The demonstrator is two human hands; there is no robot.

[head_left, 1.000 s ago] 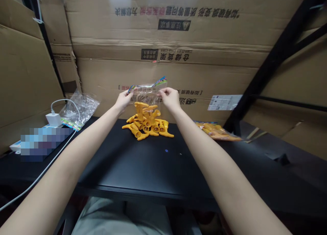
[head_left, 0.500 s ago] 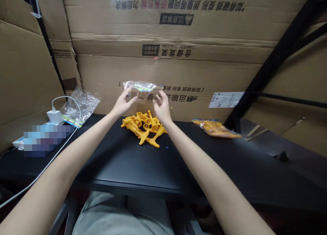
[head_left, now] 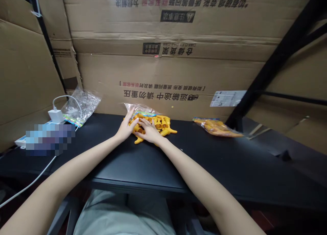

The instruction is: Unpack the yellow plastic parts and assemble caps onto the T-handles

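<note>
A heap of yellow plastic pieces [head_left: 160, 124] lies on the black table [head_left: 143, 163] near its back edge. Both my hands rest on the heap's left part. My left hand [head_left: 126, 127] lies with fingers stretched out along the heap's left side, fingertips near the empty clear bag [head_left: 139, 108] that sits just behind the pieces. My right hand [head_left: 149, 131] lies flat across the front of the heap, fingers spread and pointing left. Neither hand grips anything that I can see.
A second clear bag filled with yellow pieces [head_left: 217, 126] lies to the right. Crumpled clear bags [head_left: 82, 104], a white charger [head_left: 56, 116] with its cable and a blurred object [head_left: 48, 139] sit at the left. Cardboard boxes [head_left: 178, 68] wall the back; a black brace [head_left: 268, 63] slants at the right.
The clear bag was held up over the falling pieces, then let go; it now lies behind the heap. Both hands came down onto the yellow pieces.
</note>
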